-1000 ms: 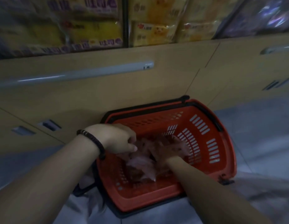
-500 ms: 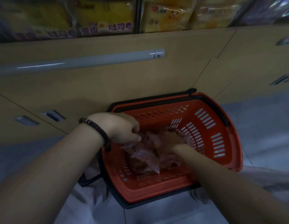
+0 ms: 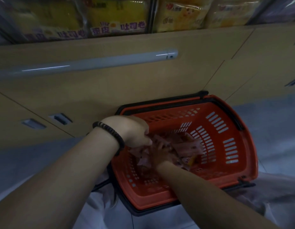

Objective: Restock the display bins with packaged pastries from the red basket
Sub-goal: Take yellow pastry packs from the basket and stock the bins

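The red basket [image 3: 249, 146] sits on the floor [image 3: 275, 129], its far side against the cabinet [image 3: 110, 90]. Pink packaged pastries [image 3: 188, 146] lie in a loose pile on the basket bottom. Both hands are inside the basket.

- Left hand [image 3: 133, 131], with a black bracelet [image 3: 110, 134] at the wrist: fingers curl down into the pile at its left edge. The back of the hand hides the grip, so a hold cannot be confirmed.
- Right hand [image 3: 160, 151]: partly buried among the pastries. Finger position cannot be determined.

Yellow packages [image 3: 117, 15] fill the shelf above the cabinet.
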`<state>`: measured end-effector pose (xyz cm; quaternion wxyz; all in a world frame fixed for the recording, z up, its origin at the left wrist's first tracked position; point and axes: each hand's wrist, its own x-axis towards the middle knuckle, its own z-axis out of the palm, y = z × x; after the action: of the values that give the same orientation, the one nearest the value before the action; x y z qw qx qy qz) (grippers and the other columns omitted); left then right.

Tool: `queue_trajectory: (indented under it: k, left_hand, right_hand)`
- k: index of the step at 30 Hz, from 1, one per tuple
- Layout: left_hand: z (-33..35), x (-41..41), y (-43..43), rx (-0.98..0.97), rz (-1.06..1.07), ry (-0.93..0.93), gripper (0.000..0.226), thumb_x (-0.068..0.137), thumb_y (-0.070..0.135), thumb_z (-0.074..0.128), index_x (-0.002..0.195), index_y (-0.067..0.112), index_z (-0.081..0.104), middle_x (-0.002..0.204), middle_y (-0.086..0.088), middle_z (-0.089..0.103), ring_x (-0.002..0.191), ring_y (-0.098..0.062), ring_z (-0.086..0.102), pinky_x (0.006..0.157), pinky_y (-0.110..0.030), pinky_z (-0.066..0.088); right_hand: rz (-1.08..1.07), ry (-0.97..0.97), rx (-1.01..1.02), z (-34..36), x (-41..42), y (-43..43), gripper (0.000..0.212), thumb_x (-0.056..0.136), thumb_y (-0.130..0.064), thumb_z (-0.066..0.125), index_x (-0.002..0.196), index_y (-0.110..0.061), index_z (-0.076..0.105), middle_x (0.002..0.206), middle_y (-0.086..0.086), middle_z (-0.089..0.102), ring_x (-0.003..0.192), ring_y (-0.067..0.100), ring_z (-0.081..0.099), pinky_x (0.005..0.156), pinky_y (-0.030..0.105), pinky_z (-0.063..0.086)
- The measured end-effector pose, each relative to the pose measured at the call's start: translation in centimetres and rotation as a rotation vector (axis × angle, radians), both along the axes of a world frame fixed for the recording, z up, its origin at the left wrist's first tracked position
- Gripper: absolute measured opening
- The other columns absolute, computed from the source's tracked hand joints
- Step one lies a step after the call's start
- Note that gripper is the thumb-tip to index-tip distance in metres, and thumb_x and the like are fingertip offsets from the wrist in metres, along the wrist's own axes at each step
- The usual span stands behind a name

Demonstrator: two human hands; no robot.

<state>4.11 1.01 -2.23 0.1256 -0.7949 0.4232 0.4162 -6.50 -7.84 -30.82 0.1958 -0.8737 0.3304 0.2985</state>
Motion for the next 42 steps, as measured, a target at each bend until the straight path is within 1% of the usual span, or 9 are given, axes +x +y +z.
queue_trajectory:
  k: [8,13,17,20,24,27,32,39,42]
  left_hand:
    - [-0.9,0.5,-0.6,-0.043,-0.016,-0.010,0.052,0.103,0.059,0.049,0.141,0.024,0.059,0.143,-0.003,0.060,0.127,-0.027,0.058,0.106,-0.038,0.049]
    - [-1.3,0.4,-0.6,-0.027,-0.032,-0.015,0.049,0.102,0.058,0.052,0.136,0.025,0.063,0.135,-0.002,0.064,0.120,-0.026,0.062,0.100,-0.036,0.052]
    - [-0.9,0.7,-0.2,0.020,-0.026,-0.009,0.053,0.103,0.058,0.050,0.142,0.022,0.060,0.142,-0.004,0.063,0.124,-0.026,0.062,0.106,-0.037,0.051]
    - [-0.5,1.3,0.2,0.004,0.025,-0.004,0.066,0.101,0.060,0.052,0.154,0.021,0.046,0.156,-0.004,0.049,0.138,-0.025,0.052,0.112,-0.036,0.045]
    - [0.3,1.1,0.5,-0.194,0.217,0.076,0.097,0.085,0.069,0.070,0.161,0.025,0.030,0.157,0.002,0.048,0.140,-0.018,0.050,0.113,-0.033,0.044]
    - [0.2,0.0,0.4,-0.461,0.389,0.247,0.098,0.071,0.070,0.083,0.152,0.036,0.041,0.143,0.013,0.059,0.130,-0.011,0.058,0.108,-0.035,0.051]
    - [1.2,-3.5,-0.5,-0.859,0.741,0.763,0.066,0.086,0.021,0.085,0.142,0.038,0.055,0.135,0.006,0.068,0.116,-0.017,0.072,0.095,-0.047,0.061]
    - [1.8,-4.6,-1.0,-0.919,0.927,0.832,0.044,0.088,0.021,0.078,0.131,0.021,0.065,0.121,-0.005,0.077,0.110,-0.036,0.075,0.103,-0.060,0.054]
    - [1.7,-3.8,-1.0,-0.935,0.984,0.844,0.044,0.091,0.022,0.075,0.132,0.014,0.064,0.122,-0.019,0.075,0.110,-0.040,0.073,0.105,-0.062,0.052]
  right_hand:
    - [0.286,0.139,-0.196,3.2,0.0,1.4,0.076,0.102,-0.045,0.058,0.162,-0.024,0.018,0.158,0.025,0.023,0.137,0.063,0.035,0.092,0.083,0.040]
    - [0.398,-0.010,-0.057,3.5,0.0,-1.7,0.092,0.079,-0.079,0.058,0.156,-0.036,0.032,0.154,0.009,0.044,0.135,0.041,0.052,0.102,0.058,0.051]
    - [0.420,-0.068,0.142,8.8,0.8,-5.7,0.101,0.064,-0.080,0.063,0.154,-0.042,0.036,0.155,-0.002,0.050,0.138,0.027,0.054,0.110,0.043,0.047]
    - [0.249,-0.140,0.313,13.9,0.7,-8.6,0.092,0.059,-0.072,0.073,0.143,-0.038,0.054,0.142,-0.007,0.062,0.128,0.016,0.061,0.107,0.041,0.052]
    - [0.079,-0.257,0.538,22.1,-0.1,-10.4,0.083,0.069,-0.034,0.083,0.146,-0.024,0.052,0.143,0.001,0.062,0.127,0.020,0.062,0.105,0.041,0.055]
    - [0.072,-0.411,0.545,28.3,-1.6,-10.9,0.066,0.084,-0.014,0.077,0.145,-0.014,0.053,0.136,-0.007,0.061,0.124,0.010,0.059,0.090,0.012,0.052]
    - [-0.053,-0.614,0.649,32.3,-3.9,-11.6,0.052,0.074,-0.026,0.081,0.120,-0.007,0.067,0.111,0.017,0.076,0.101,0.031,0.076,0.095,0.057,0.059]
    - [-0.244,-0.726,0.875,32.1,-5.6,-11.8,0.050,0.080,-0.020,0.090,0.123,-0.018,0.064,0.115,0.010,0.078,0.105,0.030,0.076,0.098,0.053,0.059]
    - [-0.255,-0.770,0.944,32.6,-5.5,-12.1,0.032,0.085,-0.028,0.083,0.113,-0.022,0.069,0.109,0.003,0.080,0.103,0.023,0.077,0.095,0.043,0.062]
